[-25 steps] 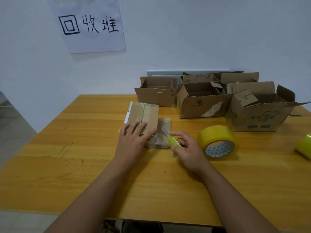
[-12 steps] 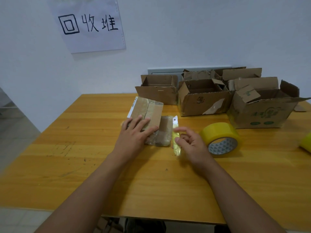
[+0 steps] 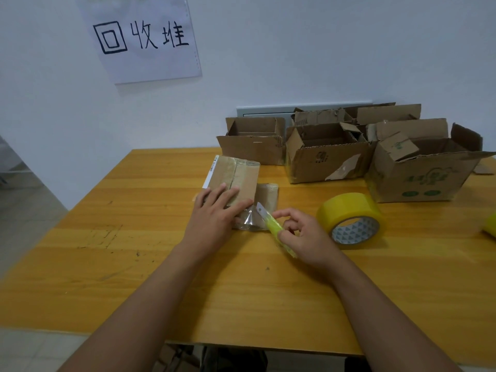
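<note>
I see bare wood on the table [image 3: 120, 237] left of the flattened parcel [image 3: 243, 174] and along the whole near edge; a hand passes freely there. Between my left hand [image 3: 212, 224] and right hand [image 3: 308, 240] the gap is narrow, taken by the yellow knife [image 3: 273, 225]. Just right, 1 tape roll [image 3: 346, 206] blocks a sideways sweep; open boxes [image 3: 322, 165] wall off the back

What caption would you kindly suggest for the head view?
Left hand presses a taped cardboard parcel; right hand grips a yellow utility knife.

Left hand [image 3: 214, 218] presses flat on taped parcel [image 3: 236, 178]; right hand [image 3: 303, 234] grips yellow knife [image 3: 276, 226], blade at the parcel's loose tape
</note>
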Tool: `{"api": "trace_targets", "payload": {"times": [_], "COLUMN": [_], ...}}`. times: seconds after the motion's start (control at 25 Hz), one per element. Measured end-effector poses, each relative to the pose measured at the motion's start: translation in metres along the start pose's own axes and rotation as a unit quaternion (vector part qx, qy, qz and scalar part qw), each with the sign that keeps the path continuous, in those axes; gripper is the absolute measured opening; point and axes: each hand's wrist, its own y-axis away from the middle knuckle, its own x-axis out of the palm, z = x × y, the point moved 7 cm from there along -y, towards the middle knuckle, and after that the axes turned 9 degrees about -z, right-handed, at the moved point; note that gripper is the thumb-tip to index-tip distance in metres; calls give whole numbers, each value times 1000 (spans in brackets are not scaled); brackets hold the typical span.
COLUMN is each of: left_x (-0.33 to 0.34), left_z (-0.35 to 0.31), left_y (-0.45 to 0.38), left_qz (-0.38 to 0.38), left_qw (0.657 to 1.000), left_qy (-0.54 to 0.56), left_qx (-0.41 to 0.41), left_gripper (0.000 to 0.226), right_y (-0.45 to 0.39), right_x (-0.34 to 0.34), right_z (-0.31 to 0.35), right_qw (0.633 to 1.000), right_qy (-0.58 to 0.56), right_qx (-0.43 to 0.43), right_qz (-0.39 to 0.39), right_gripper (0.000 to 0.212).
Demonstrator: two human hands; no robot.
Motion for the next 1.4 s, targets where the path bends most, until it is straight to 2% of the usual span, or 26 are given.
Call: {"api": "trace_targets", "payload": {"times": [0.28,0.56,0.64,0.84,0.96,1.04,1.16,1.28,1.4], "left_x": [-3,-6,-7,-15,-25,-28,-28,-24,-20], "left_z": [-2,-1,-2,-11,-13,-13,-13,-13,-11], "left_y": [-1,0,3,12,5,2,2,4,6], "left_qz": [-2,-2,-10,-58,-68,-65,-54,-45,-29], "left_qw": [1000,1000,1000,997,994,994,994,995,996], "left_qy": [3,14,0,-59,-72,-73,-76,-80,-81], "left_qx": [-4,-10,-16,2,38,51,56,46,39], "left_gripper": [52,54,54,49,51,53,58,59,61], "right_y": [2,2,2,0,1,-1,-17,-37,-53], "right_x": [6,3,-1,-14,-13,-7,-4,-17,-12], "right_z": [-3,1,4,11,25,37,49,50,30], "right_qw": [999,1000,1000,992,985,983,982,965,944], "right_qy": [15,-14,-28,-44,-29,-41,-102,-175,-261], "right_qx": [6,1,-10,-30,-73,-95,-79,-30,64], "right_qz": [33,14,-9,-118,-156,-155,-140,-193,-192], "right_gripper": [40,41,41,13,12,14,18,4,17]}}
